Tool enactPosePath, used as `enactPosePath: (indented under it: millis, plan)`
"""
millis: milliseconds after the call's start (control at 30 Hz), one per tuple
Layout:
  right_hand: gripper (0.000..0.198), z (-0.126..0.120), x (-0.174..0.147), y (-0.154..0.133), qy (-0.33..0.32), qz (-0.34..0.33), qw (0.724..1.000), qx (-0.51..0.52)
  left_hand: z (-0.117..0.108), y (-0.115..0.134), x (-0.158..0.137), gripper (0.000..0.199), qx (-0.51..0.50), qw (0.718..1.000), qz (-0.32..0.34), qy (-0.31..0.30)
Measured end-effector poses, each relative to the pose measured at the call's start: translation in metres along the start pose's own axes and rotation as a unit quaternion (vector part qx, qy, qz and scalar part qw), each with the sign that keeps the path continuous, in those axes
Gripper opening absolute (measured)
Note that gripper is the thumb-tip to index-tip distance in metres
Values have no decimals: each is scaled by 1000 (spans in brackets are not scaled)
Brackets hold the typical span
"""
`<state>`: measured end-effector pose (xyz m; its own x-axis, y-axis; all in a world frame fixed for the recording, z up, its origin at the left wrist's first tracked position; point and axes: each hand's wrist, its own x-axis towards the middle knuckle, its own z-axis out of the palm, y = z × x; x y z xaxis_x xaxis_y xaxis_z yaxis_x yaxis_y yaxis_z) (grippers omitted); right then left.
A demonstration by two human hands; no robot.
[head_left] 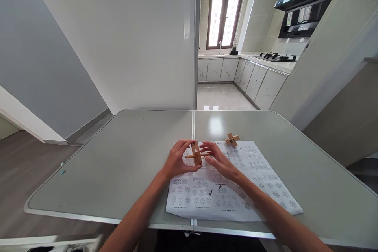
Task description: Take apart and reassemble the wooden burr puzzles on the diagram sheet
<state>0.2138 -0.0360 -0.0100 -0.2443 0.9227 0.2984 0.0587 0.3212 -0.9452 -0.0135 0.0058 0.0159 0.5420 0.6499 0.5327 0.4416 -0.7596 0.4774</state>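
My left hand point(178, 158) grips a small wooden puzzle block point(196, 159) upright, thumb under its lower end and fingers at its top. A hole shows in the upper part of the block, and a thin wooden rod point(189, 156) passes crosswise through it, sticking out on both sides. My right hand point(219, 159) is at the rod's right end, thumb and fingers curved and apart; whether a fingertip touches the rod is hard to tell. Under both hands lies a large printed sheet point(206, 212) covered with small line diagrams. Beyond the right hand sits another wooden puzzle piece point(232, 139) made of crossed bars.
The grey folding table point(118, 165) has a seam down its middle and a pale metal edge. Small bluish bits point(63, 172) lie near its left edge. A white wall point(132, 47) rises behind it, with a kitchen doorway to the right.
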Motion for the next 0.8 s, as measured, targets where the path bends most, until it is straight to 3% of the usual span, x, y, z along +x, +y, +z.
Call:
enactPosePath:
  millis: [100, 200, 400, 533, 667, 800]
  plan:
    - [63, 1, 1, -4, -47, 60, 992, 100, 6, 4, -1, 81, 23, 1000, 20, -5]
    - [65, 0, 1, -5, -82, 108, 982, 129, 9, 7, -2, 80, 32, 999, 43, -8]
    - [55, -17, 5, 8, -3, 104, 986, 128, 2, 6, 0, 79, 53, 998, 12, 40]
    - [61, -27, 7, 22, 66, 55, 996, -18, -1, 4, 1, 81, 50, 996, -13, 76]
    - [84, -22, 3, 32, 30, -37, 968, -246, 1, 3, 2, 80, 46, 995, 14, 90]
    - [79, -16, 1, 34, -18, -88, 940, -329, 2, 2, 1, 80, 44, 995, 24, 86]
